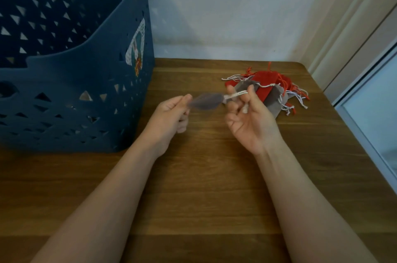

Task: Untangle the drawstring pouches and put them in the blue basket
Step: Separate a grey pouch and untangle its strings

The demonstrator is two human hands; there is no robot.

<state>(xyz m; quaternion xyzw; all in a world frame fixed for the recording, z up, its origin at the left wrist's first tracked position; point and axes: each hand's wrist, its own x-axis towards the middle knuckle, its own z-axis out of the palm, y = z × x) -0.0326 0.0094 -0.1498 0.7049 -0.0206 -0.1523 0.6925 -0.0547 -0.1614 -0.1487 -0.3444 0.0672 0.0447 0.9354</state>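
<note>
your left hand (171, 112) pinches grey pouch (207, 101) bottom, your right hand (249, 116) grips its white drawstring (236, 95). tangled pouch pile (277, 88) at 2 o'clock on table (204, 187). blue basket (71, 82) at 10 o'clock.

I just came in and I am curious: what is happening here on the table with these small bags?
A person is separating drawstring pouches. The left hand pinches the bottom end of one grey pouch, blurred as if moving, while the right hand holds its white drawstring in its fingers. The pouch is stretched between both hands above the wooden table. A tangled pile of red and grey pouches lies behind the right hand. The blue basket stands to the left; whether any pouch is inside cannot be seen.
</note>
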